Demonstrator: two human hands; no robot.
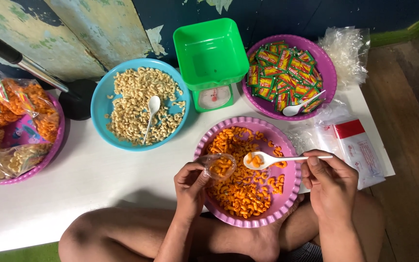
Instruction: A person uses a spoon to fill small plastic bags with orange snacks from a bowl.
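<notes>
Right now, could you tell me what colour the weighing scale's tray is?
Bright green; the scale tray shows best in the head view.

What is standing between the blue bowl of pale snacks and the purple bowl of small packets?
In the head view, a green kitchen scale with its empty green tray stands between the blue bowl and the purple bowl of packets, at the back of the white table.
</notes>
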